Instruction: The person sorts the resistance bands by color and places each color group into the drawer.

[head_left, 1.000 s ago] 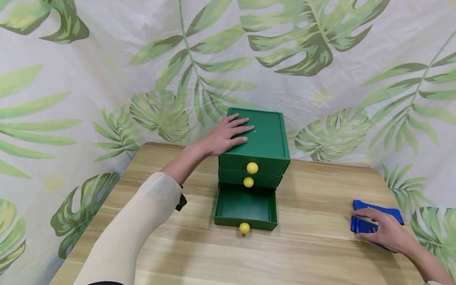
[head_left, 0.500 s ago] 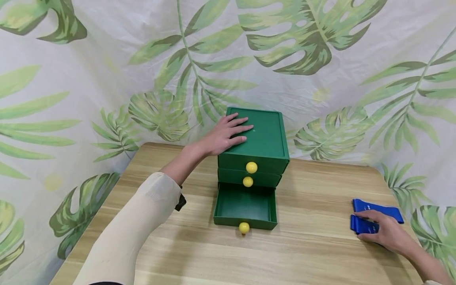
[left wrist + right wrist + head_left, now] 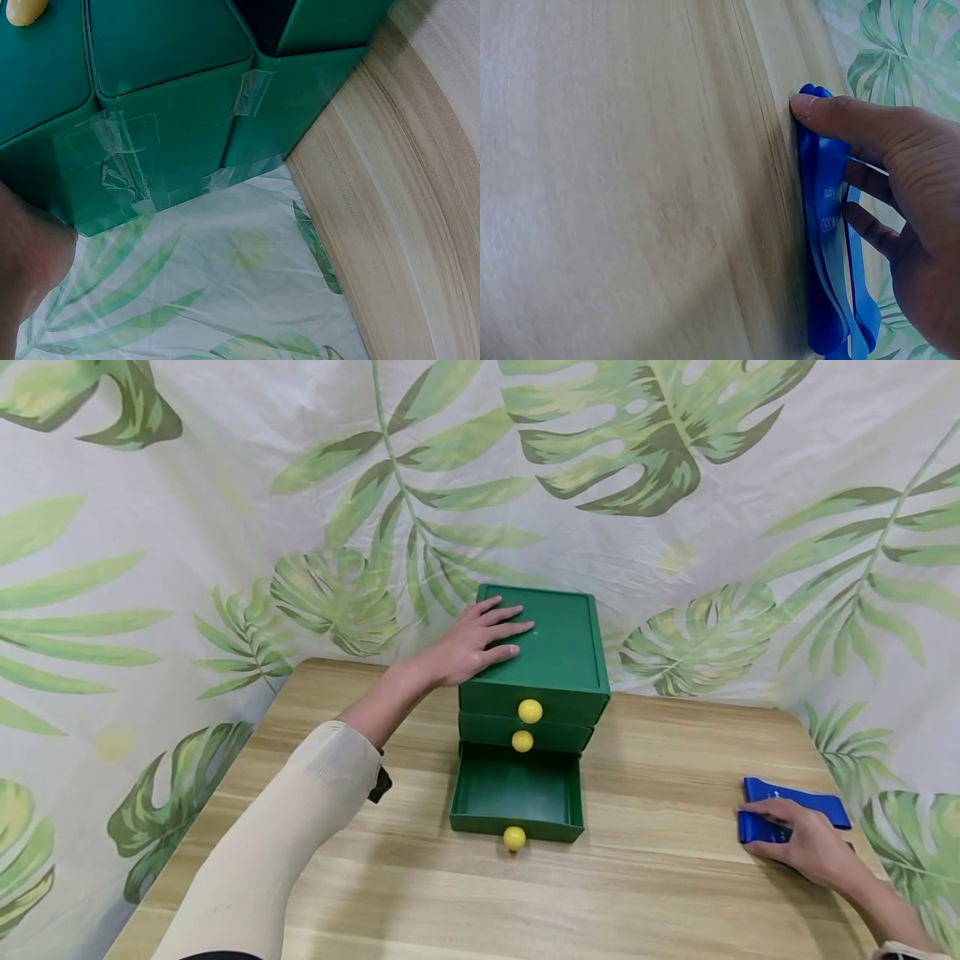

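My left hand (image 3: 474, 647) rests spread out on top of a green drawer cabinet (image 3: 558, 647). Its bottom drawer (image 3: 517, 793) is pulled out, and nothing lies inside; the two upper drawers are in. In the left wrist view only part of that hand (image 3: 30, 251) appears, beside the cabinet's taped side (image 3: 172, 135). At the right of the table, my right hand (image 3: 813, 847) pinches the nearer of two folded blue resistance bands (image 3: 767, 830). In the right wrist view, the thumb presses one end of this band (image 3: 826, 202), with the fingers on its far side. The other blue band (image 3: 806, 802) lies just behind.
The cabinet stands near the back edge of a wood-grain table (image 3: 652, 885). Yellow round knobs (image 3: 514, 838) stick out from the drawer fronts. Behind and beside the table hangs a leaf-patterned cloth (image 3: 450, 527).
My right hand has shifted slightly at the nearer blue band, and its wrist has drawn a little to the left. The left hand and the cabinet have stayed put.
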`<action>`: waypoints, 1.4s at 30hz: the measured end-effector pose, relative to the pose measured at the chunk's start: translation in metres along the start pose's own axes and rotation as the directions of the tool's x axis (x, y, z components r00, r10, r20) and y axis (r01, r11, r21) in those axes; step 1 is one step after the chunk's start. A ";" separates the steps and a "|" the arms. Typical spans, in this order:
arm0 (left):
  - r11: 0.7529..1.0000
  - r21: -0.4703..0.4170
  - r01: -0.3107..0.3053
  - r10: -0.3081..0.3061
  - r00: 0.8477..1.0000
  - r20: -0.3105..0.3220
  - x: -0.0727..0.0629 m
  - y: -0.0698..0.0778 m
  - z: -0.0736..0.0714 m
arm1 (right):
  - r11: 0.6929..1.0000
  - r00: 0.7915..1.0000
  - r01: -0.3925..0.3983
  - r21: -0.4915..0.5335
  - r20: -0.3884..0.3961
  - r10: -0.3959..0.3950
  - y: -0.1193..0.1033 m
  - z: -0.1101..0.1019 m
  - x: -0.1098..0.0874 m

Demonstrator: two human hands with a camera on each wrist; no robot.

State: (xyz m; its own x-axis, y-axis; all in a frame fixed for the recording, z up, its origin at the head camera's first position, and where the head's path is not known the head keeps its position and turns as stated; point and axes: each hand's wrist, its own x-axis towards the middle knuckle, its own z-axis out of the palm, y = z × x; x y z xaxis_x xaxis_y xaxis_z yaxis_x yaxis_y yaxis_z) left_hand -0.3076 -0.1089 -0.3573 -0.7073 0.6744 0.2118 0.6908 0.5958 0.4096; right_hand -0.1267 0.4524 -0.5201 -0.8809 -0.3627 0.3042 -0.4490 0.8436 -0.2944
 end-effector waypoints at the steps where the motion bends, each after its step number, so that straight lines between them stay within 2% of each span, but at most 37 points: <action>1: 1.000 0.002 0.002 -0.002 1.000 0.001 0.000 0.000 0.000 | 1.000 1.000 0.003 0.004 -0.010 -0.003 0.000 0.000 0.000; 8: 1.000 0.010 0.002 -0.002 1.000 0.005 0.001 -0.001 0.000 | 0.999 0.998 0.014 0.035 -0.061 -0.012 -0.002 0.004 -0.001; 12: 1.000 0.006 0.003 -0.003 1.000 0.004 0.001 -0.002 0.001 | 0.995 0.996 -0.006 0.099 -0.085 0.015 -0.003 0.005 -0.001; 23: 1.000 -0.005 -0.003 0.003 1.000 -0.001 0.001 -0.002 0.001 | 0.970 0.995 -0.063 0.236 -0.065 0.080 -0.008 0.001 0.001; 36: 1.000 -0.007 -0.002 0.002 1.000 -0.007 0.000 -0.001 0.000 | 0.973 0.989 -0.144 0.182 0.009 0.145 -0.007 0.003 0.002; 42: 1.000 -0.004 -0.001 0.001 1.000 -0.002 0.001 -0.002 0.000 | 0.969 0.979 -0.203 0.142 0.062 0.195 -0.009 0.003 0.002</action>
State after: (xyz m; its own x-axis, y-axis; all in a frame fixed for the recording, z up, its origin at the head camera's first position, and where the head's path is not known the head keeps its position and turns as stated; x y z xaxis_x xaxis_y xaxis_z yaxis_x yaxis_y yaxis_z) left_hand -0.3097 -0.1100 -0.3582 -0.7068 0.6744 0.2136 0.6909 0.5933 0.4131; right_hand -0.1252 0.4432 -0.5195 -0.9592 -0.2148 0.1837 -0.2780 0.8347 -0.4755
